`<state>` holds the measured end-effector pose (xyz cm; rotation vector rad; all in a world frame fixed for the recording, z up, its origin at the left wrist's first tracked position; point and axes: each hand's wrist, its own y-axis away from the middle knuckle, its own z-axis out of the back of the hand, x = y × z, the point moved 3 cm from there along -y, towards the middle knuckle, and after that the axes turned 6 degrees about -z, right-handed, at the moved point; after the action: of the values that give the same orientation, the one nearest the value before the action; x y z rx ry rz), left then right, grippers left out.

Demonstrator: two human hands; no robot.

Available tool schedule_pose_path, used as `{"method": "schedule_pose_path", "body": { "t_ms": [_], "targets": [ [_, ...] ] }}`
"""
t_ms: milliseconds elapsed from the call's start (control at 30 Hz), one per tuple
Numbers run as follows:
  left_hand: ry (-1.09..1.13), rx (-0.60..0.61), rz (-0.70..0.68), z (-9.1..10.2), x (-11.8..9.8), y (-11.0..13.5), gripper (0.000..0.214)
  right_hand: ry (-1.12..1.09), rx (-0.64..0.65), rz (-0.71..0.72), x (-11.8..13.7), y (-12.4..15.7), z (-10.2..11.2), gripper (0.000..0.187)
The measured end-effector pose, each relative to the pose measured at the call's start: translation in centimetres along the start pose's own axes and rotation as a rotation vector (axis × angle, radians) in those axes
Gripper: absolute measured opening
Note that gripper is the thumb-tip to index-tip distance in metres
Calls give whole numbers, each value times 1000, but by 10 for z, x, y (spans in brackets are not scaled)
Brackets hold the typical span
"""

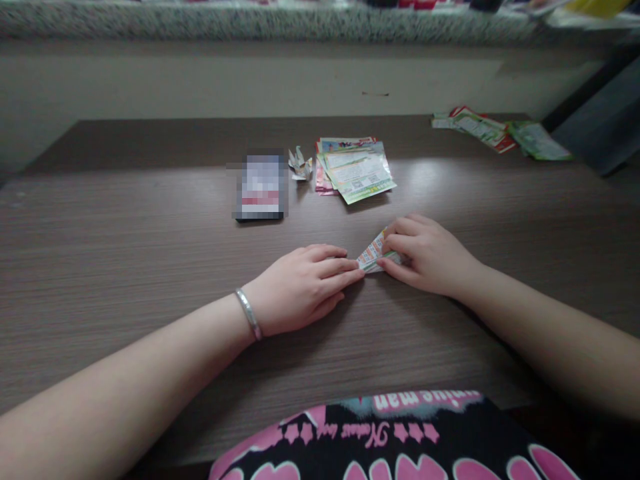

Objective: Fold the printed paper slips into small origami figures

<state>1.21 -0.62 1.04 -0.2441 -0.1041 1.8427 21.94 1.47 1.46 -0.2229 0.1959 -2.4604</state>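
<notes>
On the table in front of me lies a small folded piece of printed paper, with orange and green print and a pointed left end. My left hand lies flat with its fingers stretched out, the fingertips touching that pointed end. From the other side, my right hand has its fingers curled over the paper, thumb and fingertips pinching it. The right fingers hide part of the paper. Farther back stands a small folded paper figure with pointed tips, apart from both hands.
A stack of printed leaflets lies behind my hands, beside the paper figure. To its left is a dark-edged, blurred flat object. More leaflets lie at the back right of the wooden table. A granite ledge runs above the wall.
</notes>
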Motion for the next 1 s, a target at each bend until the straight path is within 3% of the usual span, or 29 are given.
{"method": "schedule_pose_path", "body": {
  "t_ms": [233, 433, 1000],
  "targets": [
    [-56, -20, 8, 0, -1, -2, 41, 9, 48, 55, 12, -5, -5, 31],
    [-90, -28, -5, 0, -1, -2, 38, -233, 97, -84, 3, -8, -15, 23],
    [-183, -35, 100, 2, -9, -5, 31, -155, 85, -117, 2, -14, -18, 24]
  ]
}}
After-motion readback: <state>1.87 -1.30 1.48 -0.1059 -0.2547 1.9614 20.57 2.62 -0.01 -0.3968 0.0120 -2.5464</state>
